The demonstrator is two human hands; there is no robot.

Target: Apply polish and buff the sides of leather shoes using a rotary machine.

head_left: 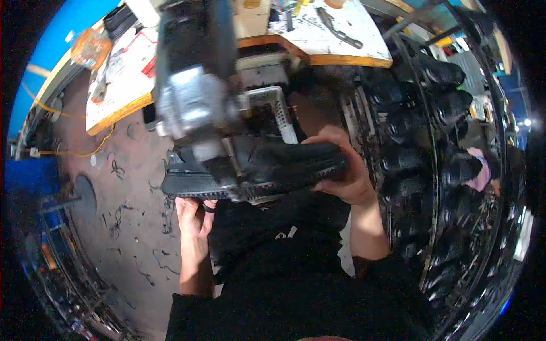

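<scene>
A black shoe point(278, 167) with a thick dark sole lies sideways in front of me, both my hands on it. My right hand point(355, 176) wraps round its right end, the thumb below and the fingers above. Under the left end is my left hand point(194, 215), a dark band on one finger; its fingertips go out of sight beneath the sole, closed against it. A machine head of shiny metal point(187, 105), blurred, comes down over the shoe and hides part of its upper. Whether the machine touches the shoe, I cannot tell.
A white worktop with a wooden edge point(347, 59) stands beyond the machine, a dark-handled tool point(339, 29) on it. Below sits a pale plastic basket point(286, 116). Racks of black shoes point(404, 128) line the right. Thread scraps litter the floor point(128, 210) at left.
</scene>
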